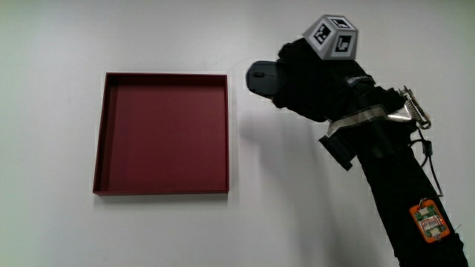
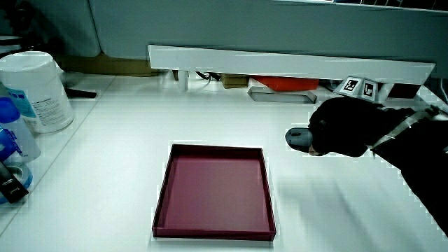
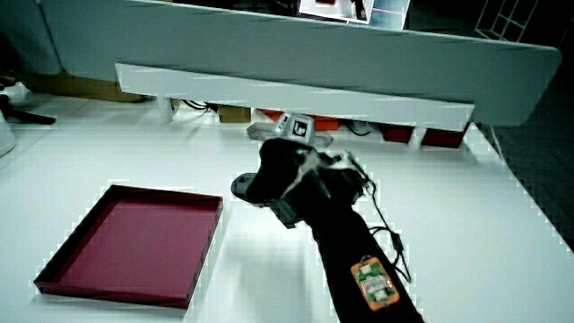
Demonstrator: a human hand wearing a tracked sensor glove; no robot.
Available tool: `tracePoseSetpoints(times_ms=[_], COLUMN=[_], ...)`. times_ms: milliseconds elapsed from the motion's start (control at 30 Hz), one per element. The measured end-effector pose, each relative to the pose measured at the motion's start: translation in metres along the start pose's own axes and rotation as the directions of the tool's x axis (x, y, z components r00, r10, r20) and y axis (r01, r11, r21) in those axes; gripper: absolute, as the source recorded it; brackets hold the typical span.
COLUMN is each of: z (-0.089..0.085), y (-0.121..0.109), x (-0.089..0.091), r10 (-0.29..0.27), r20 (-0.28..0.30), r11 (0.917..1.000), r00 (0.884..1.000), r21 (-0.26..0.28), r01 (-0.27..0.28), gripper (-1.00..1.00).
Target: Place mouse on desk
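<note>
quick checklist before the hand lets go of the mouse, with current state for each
1. Hand closed on the mouse: ok; it covers most of the mouse, the uncovered end points toward the tray.
2. Mouse outside the red tray, beside its corner: ok.
3. Bare desk around the mouse: ok.
4. Mouse resting on the desk: cannot tell; in a side view it looks low, contact is unclear.
5. Tray holds nothing: ok.
</note>
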Motion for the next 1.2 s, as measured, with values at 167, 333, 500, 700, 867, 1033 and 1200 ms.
tracePoseSetpoints(times_ms=[167,333,500,700,867,1033,1200], z=[-0.013,-0.026,-0.039,-0.053,-0.060,-0.061,-0.064], y=[0.011,0.017,0.022,0.025,0.027,0.028,0.026], x=[0.026,0.044,0.053,0.060,0.067,0.069,0.071], r10=[-0.065,-0.103,-0.122,-0.132,-0.135,-0.147,-0.148], r20=[-0.011,-0.024,-0.014,-0.024,-0.052,-0.052,-0.075], r11=[0.9976,0.9945,0.9922,0.9905,0.9900,0.9885,0.9851], r00=[0.998,0.994,0.992,0.991,0.989,0.988,0.986], r21=[-0.026,-0.025,-0.029,-0.040,-0.047,-0.043,-0.099], r01=[0.065,0.102,0.121,0.131,0.133,0.145,0.140], gripper=[0.00,0.00,0.00,0.00,0.00,0.00,-0.31])
